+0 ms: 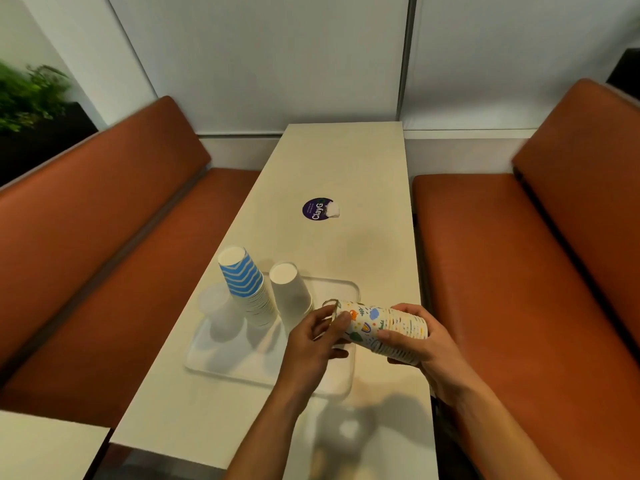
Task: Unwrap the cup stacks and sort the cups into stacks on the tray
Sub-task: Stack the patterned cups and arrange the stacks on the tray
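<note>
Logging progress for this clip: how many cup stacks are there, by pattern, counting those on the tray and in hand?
Blue zigzag stack: 1
Plain white stack: 1
Pale translucent stack: 1
Colourful printed stack, held: 1
Total: 4

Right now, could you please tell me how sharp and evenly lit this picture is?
Head view: the patterned cup stack, left hand and right hand are fairly sharp; the plant at left is smeared; the lens bows the benches; cup shadows fall on the tray.
</note>
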A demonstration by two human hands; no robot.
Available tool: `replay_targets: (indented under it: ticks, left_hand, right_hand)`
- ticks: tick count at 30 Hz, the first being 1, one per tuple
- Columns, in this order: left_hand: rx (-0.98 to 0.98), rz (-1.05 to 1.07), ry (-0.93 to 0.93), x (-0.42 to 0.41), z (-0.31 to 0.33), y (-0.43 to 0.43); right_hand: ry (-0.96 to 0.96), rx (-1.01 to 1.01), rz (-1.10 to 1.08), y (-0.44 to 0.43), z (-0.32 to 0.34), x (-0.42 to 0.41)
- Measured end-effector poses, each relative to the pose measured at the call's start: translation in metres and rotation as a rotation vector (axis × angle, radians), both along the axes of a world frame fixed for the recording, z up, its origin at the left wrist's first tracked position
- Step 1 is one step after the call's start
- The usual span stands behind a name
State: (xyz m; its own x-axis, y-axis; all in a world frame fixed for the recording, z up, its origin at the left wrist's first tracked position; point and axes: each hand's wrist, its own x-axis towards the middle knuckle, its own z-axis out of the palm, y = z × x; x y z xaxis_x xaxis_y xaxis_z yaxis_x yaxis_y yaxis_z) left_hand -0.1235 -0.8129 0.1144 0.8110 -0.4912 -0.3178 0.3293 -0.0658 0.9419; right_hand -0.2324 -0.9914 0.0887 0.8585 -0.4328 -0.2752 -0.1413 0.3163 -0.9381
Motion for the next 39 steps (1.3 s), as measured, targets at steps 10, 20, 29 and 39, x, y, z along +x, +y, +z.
replay_targets:
  ticks: [10,20,29,39]
  left_hand:
    - [-0.014,-0.002,-0.081,0.001,0.026,0.008]
    - [0.412,0.053,-0.63,0.037,0.015,0.011]
    - [0.77,-0.239,-0.725,0.046,-0.021,-0.027]
    - [0.877,-0.338,-0.724,0.055,-0.06,-0.043]
  right_hand:
    - [-0.046,0.073,-0.056,0.013,0.016,-0.007]
    - [0.007,0.109,-0.385,-0.01,0.011,-0.02]
    - [0.044,0.106,-0.342,-0.02,0.0,-0.02]
    - [0.065,0.097,-0.29,-0.027,-0.013,-0.019]
